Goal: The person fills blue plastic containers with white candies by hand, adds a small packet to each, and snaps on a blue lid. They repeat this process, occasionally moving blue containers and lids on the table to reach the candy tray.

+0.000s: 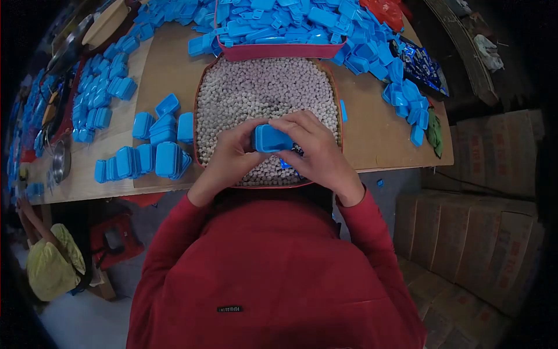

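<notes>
1. Case, blue, sat over the tray of pellets, clamped between both hands.
2. Left hand was closed on its left end, and right hand on its right end and top.
3. Step judged: pressing it shut; contents could not be seen. The next move would call for even, level pressure.
4. Stacks lay left on the table, a bin beyond, cartons right. Nothing blocked the hands.
</notes>
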{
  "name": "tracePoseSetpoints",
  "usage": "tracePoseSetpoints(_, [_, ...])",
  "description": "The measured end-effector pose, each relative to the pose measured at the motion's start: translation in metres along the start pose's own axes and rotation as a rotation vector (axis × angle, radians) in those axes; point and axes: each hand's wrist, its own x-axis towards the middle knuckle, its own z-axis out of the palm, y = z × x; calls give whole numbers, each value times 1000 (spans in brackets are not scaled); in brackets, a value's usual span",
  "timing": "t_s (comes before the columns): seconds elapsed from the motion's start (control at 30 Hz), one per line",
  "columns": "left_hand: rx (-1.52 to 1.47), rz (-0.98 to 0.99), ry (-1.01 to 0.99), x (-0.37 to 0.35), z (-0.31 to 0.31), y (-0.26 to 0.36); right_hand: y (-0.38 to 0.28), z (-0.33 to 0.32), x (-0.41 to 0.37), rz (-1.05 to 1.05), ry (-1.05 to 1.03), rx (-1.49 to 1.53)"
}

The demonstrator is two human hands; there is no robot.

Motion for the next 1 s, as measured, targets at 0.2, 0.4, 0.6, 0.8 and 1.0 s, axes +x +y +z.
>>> tracePoseSetpoints(0.2, [95, 77, -5, 0, -1, 14, -1, 11, -5, -10, 64, -37])
tracePoseSetpoints(0.4, [-80, -25, 205, -2, -6, -1, 12, 26, -5, 144, 33, 420])
tracePoseSetpoints(0.6, [-101, -5, 240, 3, -12, 7, 35, 2, 6, 433, -50, 618])
tracePoseSetpoints(0.8, [-72, -100, 333, 6, -10, 16, 42, 0, -12, 268, -120, -50])
tracePoseSetpoints(1.0, [-105, -166, 282, 5, -14, 12, 31, -4, -15, 208, -164, -250])
